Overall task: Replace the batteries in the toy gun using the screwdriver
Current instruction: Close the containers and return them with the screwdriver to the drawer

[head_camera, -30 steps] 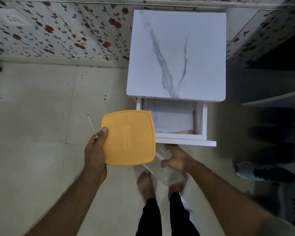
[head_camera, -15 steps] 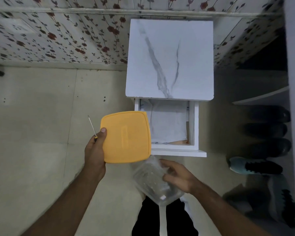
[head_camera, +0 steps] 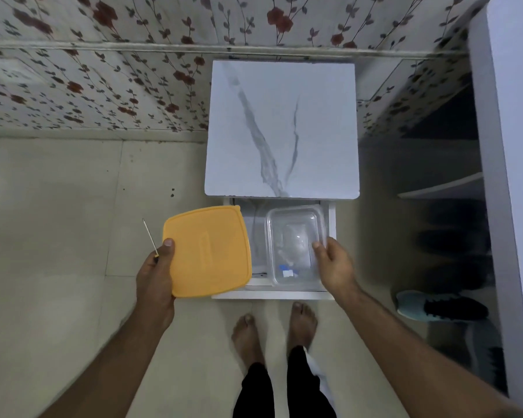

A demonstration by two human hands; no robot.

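Screwdriver in hand, box over the drawer, no toy gun in sight yet.

My left hand (head_camera: 155, 277) pinches the yellow lid (head_camera: 207, 251) under the thumb and grips the screwdriver (head_camera: 150, 236) behind it, shaft pointing up and away. My right hand (head_camera: 334, 263) holds the clear box (head_camera: 295, 247) by its right rim, fingers curled over it, above the open drawer (head_camera: 272, 295) of the white cabinet (head_camera: 281, 128). I judge the battery swap itself not begun; what lies inside the box is too blurred to tell.
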